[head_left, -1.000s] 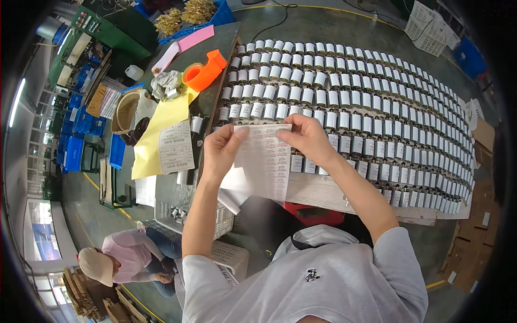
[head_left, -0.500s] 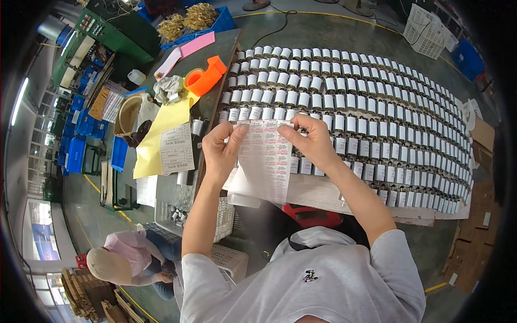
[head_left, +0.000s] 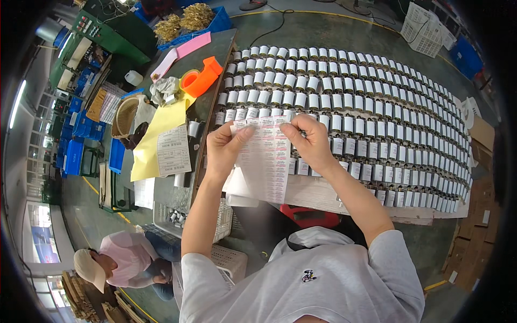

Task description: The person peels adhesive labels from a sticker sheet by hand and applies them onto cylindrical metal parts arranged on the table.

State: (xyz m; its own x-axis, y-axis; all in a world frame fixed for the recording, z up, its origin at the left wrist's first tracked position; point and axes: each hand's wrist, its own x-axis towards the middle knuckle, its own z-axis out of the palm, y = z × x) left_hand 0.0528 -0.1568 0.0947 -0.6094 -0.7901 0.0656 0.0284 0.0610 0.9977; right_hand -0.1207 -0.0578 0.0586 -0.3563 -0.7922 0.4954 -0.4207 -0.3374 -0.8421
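Near clock-face centre, label sheet (head_left: 266,164) hangs from left hand (head_left: 223,150) and right hand (head_left: 311,141), each pinching top edge. Likely light, limp, easily creased; best grip at upper corners. White cylinders (head_left: 348,102) in rows at two o'clock on bench (head_left: 323,190).

I count the worker's two hands (head_left: 223,146) (head_left: 310,141), one label sheet (head_left: 264,161), one tape dispenser (head_left: 207,78), one co-worker (head_left: 127,255) and over a hundred white cylinders (head_left: 348,124).
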